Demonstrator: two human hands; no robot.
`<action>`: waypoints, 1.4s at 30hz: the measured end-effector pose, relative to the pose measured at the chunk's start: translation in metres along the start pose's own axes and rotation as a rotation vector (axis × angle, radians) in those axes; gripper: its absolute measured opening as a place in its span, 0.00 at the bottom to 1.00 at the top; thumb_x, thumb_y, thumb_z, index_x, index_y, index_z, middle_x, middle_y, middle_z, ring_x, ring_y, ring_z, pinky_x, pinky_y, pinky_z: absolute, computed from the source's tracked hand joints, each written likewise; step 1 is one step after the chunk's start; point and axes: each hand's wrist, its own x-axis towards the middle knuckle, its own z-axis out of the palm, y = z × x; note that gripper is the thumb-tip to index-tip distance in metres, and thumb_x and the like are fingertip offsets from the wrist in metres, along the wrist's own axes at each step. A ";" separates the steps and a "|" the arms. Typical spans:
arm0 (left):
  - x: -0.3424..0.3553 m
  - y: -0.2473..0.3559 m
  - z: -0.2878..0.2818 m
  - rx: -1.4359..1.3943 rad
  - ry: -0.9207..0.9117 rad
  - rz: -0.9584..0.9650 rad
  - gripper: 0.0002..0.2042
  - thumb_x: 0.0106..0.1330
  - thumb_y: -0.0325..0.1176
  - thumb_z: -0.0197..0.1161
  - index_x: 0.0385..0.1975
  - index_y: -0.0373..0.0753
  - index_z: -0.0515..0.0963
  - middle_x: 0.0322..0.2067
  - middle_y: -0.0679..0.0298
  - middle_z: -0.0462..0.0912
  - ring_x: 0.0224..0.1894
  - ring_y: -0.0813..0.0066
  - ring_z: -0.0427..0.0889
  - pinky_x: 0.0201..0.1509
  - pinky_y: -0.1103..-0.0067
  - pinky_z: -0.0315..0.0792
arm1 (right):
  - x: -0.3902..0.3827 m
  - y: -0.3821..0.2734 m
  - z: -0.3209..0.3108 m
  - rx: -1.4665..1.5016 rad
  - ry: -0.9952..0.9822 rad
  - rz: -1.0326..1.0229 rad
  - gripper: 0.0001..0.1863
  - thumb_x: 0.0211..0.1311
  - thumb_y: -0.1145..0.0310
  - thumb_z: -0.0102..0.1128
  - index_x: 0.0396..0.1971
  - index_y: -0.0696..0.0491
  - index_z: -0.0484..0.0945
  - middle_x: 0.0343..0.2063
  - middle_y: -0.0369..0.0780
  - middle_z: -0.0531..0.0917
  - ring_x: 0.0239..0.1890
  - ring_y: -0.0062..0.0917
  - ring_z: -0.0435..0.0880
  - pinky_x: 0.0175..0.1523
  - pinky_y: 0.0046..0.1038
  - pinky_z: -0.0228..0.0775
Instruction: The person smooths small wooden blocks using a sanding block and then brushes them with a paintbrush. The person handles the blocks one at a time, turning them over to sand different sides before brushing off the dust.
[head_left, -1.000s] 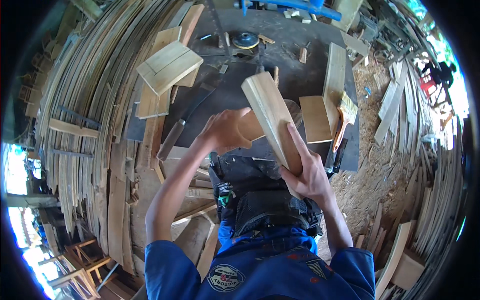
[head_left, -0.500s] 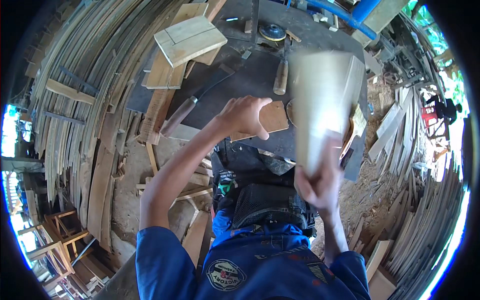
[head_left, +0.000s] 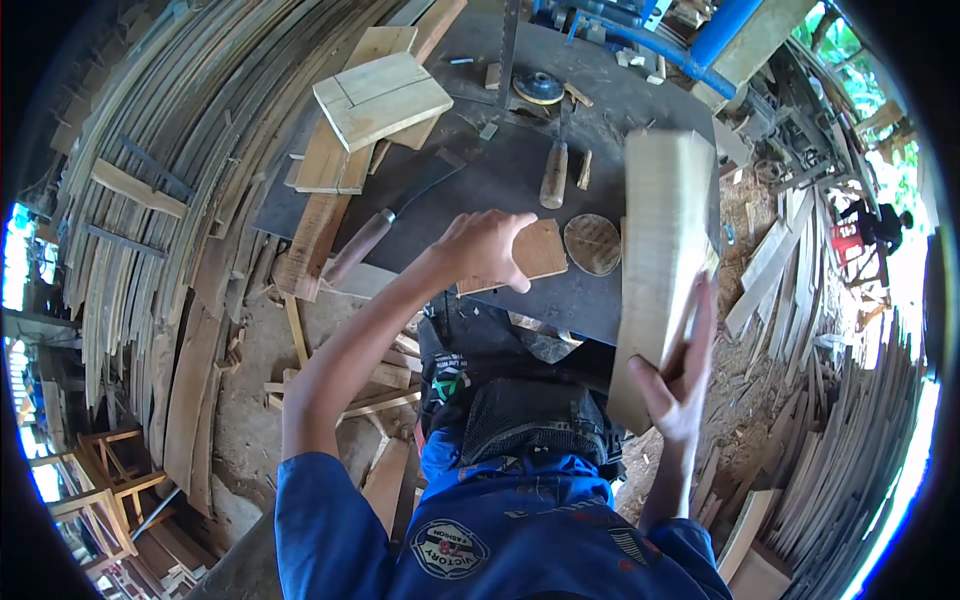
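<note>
My left hand [head_left: 488,248] spans a small flat brown wooden block [head_left: 542,250] at the table's near edge, thumb and fingers at its opposite sides. In my right hand [head_left: 680,390] is a long, thick piece of pale wood [head_left: 655,250], its near end gripped between thumb and fingers. This piece is slightly smeared by motion and hides the table's right part. Between the two lies a round wooden disc [head_left: 593,245]. Beyond it rests a wooden-handled tool [head_left: 555,175], and a long knife [head_left: 365,245] with a wooden handle lies to the left.
The dark table [head_left: 490,170] carries stacked pale boards [head_left: 385,100] at the far left and a round abrasive disc [head_left: 538,87] at the back. Blue metal tubing [head_left: 650,45] stands behind. Long planks [head_left: 190,150] line the left; more timber [head_left: 850,440] leans at right.
The pale wood in my right hand has moved right and nearer to me, uncovering the round disc. My left hand stays at the brown block. The view has shifted slightly.
</note>
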 end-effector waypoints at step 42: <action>0.037 0.011 -0.054 0.650 -0.313 0.326 0.19 0.38 0.22 0.58 0.36 0.31 0.72 0.34 0.55 0.75 0.42 0.59 0.74 0.46 0.71 0.70 | 0.011 -0.007 -0.002 -0.166 0.035 -0.196 0.45 0.38 0.75 0.60 0.60 0.62 0.50 0.46 0.58 0.71 0.43 0.43 0.78 0.48 0.31 0.70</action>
